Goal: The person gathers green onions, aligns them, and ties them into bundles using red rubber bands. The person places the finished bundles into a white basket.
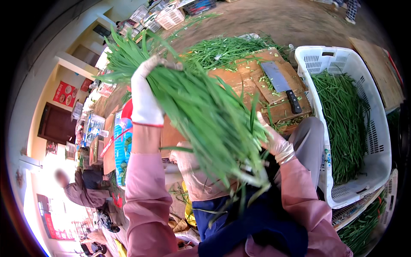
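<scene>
A large bunch of garlic chives [199, 112] is held up slantwise in front of me, blurred by motion. My left hand [146, 86], in a white glove with a red cuff edge, grips it near the leafy end. At the pale stem ends my right hand [271, 138], also gloved, is closed on the bunch; leaves partly hide its fingers. Some loose stems dangle over my lap. Beyond the right hand, a cleaver [276, 77] with a black handle lies flat on a wooden cutting board [261, 82] strewn with chopped stem bits.
A white plastic crate [380, 154] with more chives [340, 125] stands at my right, partly above another crate [390, 192]. A heap of chives [221, 49] lies behind the board. To the left are a blue-patterned container [119, 154] and a seated person [86, 189].
</scene>
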{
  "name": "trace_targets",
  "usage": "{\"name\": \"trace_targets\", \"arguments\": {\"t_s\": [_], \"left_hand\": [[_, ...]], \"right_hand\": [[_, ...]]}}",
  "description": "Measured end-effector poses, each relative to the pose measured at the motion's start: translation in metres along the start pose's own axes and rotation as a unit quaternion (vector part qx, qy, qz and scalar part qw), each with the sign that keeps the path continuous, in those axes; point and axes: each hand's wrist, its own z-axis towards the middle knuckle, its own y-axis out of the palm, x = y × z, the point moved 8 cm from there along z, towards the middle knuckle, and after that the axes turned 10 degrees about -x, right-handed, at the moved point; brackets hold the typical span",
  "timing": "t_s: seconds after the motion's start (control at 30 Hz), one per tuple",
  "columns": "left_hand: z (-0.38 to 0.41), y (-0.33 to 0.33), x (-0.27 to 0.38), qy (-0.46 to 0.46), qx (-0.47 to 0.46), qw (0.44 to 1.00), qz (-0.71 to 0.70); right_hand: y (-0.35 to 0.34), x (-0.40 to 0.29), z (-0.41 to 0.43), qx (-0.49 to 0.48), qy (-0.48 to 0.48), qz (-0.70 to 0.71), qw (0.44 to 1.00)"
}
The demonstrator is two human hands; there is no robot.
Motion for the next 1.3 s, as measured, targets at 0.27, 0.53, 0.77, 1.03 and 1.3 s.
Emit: {"name": "trace_targets", "arguments": {"t_s": [0.27,0.53,0.77,1.03,1.3], "left_hand": [[0.016,-0.035,0.056,0.083,0.13,0.988,0.009],[0.021,-0.002,0.084,0.137,0.017,0.976,0.17],[0.029,-0.037,0.102,0.226,0.113,0.955,0.156],[0.052,-0.057,0.086,0.195,0.175,0.961,0.087],[0.064,-0.052,0.078,0.159,0.156,0.972,0.079]], "right_hand": [[0.062,0.056,0.017,-0.05,-0.001,0.304,0.951],[0.065,0.004,0.03,-0.095,-0.031,0.178,0.979],[0.019,0.051,-0.008,0.088,-0.036,0.129,0.987],[0.011,0.086,-0.019,0.191,0.049,-0.253,0.947],[0.058,0.007,0.06,0.153,-0.182,-0.165,0.957]]}}
